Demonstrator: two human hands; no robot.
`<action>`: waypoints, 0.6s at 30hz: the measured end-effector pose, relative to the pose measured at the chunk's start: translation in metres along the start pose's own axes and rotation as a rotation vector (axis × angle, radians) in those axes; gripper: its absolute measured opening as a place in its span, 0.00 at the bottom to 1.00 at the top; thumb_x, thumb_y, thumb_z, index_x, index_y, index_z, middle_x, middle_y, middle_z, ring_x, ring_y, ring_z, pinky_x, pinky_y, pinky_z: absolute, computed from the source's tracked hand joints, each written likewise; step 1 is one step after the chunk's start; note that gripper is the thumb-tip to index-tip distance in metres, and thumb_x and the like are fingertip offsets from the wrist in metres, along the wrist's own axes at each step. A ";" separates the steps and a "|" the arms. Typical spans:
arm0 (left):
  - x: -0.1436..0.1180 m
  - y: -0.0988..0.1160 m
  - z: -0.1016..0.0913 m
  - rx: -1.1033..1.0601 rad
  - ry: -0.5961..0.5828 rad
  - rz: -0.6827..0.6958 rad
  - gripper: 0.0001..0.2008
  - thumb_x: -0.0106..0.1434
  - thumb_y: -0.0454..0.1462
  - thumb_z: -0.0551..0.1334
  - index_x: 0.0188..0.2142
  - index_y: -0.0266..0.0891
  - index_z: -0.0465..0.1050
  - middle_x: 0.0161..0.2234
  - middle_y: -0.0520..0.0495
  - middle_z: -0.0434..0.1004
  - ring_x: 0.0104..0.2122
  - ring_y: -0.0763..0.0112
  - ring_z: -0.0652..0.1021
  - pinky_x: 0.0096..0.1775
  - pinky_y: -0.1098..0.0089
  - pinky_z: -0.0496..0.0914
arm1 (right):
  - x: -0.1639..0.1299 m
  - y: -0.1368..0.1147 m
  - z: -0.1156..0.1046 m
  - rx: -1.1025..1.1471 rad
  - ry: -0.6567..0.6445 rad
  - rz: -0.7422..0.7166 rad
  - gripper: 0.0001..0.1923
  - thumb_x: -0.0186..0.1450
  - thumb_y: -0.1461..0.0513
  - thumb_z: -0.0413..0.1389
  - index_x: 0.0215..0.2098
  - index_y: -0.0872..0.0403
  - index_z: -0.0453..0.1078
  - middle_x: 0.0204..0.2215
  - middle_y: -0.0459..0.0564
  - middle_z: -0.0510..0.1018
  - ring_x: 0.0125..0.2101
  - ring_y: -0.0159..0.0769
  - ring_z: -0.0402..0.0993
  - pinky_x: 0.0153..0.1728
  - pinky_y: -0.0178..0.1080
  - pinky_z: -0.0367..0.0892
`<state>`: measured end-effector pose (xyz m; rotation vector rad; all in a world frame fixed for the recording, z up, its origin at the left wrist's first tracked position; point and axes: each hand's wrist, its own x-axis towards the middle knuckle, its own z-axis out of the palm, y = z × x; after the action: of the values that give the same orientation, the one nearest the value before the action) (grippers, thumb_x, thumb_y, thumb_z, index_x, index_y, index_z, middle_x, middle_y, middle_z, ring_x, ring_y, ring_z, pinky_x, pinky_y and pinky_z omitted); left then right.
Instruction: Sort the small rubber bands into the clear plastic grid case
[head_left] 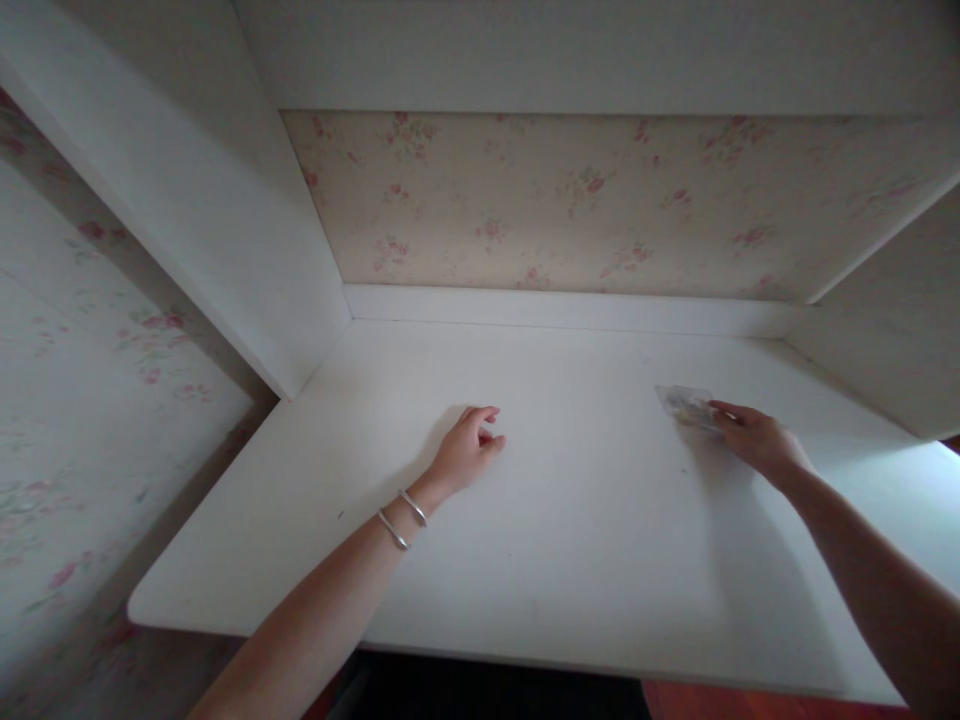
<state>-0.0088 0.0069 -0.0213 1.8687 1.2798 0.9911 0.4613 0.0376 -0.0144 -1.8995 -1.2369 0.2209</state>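
Observation:
My right hand [757, 438] reaches across the white desk top [585, 540] and pinches the near edge of a small clear plastic packet [682, 404] that lies flat on the desk at the right. My left hand [466, 450] rests on the desk near the middle, its fingers loosely curled with nothing in them. Two thin silver bangles [403, 518] sit on the left wrist.
White side panels [225, 220] and a white shelf overhead box in the desk. Floral wallpaper [570, 200] covers the back wall and the wall at the left. The desk's front edge runs along the bottom, with dark floor below.

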 end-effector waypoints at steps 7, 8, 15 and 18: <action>0.000 0.001 0.000 0.033 -0.026 0.005 0.16 0.59 0.37 0.60 0.48 0.39 0.67 0.45 0.46 0.71 0.33 0.74 0.76 0.39 0.69 0.71 | -0.035 -0.046 0.011 -0.305 0.032 -0.136 0.17 0.64 0.54 0.48 0.40 0.53 0.73 0.42 0.60 0.74 0.33 0.44 0.72 0.39 0.50 0.65; 0.000 0.002 -0.001 0.045 -0.032 0.011 0.15 0.59 0.37 0.60 0.47 0.39 0.68 0.45 0.46 0.71 0.33 0.74 0.75 0.39 0.69 0.71 | -0.048 -0.059 0.018 -0.275 0.036 -0.181 0.17 0.64 0.53 0.48 0.41 0.53 0.73 0.42 0.59 0.74 0.33 0.43 0.72 0.39 0.48 0.65; -0.005 0.011 -0.004 0.114 -0.086 0.050 0.18 0.58 0.41 0.61 0.48 0.41 0.68 0.42 0.48 0.71 0.32 0.73 0.74 0.39 0.69 0.71 | -0.151 -0.169 0.078 0.050 -0.683 -0.481 0.16 0.64 0.55 0.50 0.47 0.51 0.70 0.40 0.51 0.77 0.34 0.35 0.73 0.35 0.38 0.69; -0.007 0.012 -0.004 0.111 -0.107 0.080 0.20 0.55 0.39 0.63 0.48 0.41 0.68 0.43 0.47 0.71 0.36 0.70 0.74 0.41 0.68 0.71 | -0.180 -0.202 0.093 0.029 -0.786 -0.761 0.22 0.59 0.64 0.54 0.53 0.51 0.66 0.47 0.52 0.74 0.44 0.37 0.70 0.46 0.40 0.65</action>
<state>-0.0083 -0.0036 -0.0107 2.0429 1.2275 0.8636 0.1849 -0.0262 0.0227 -1.1913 -2.3578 0.5923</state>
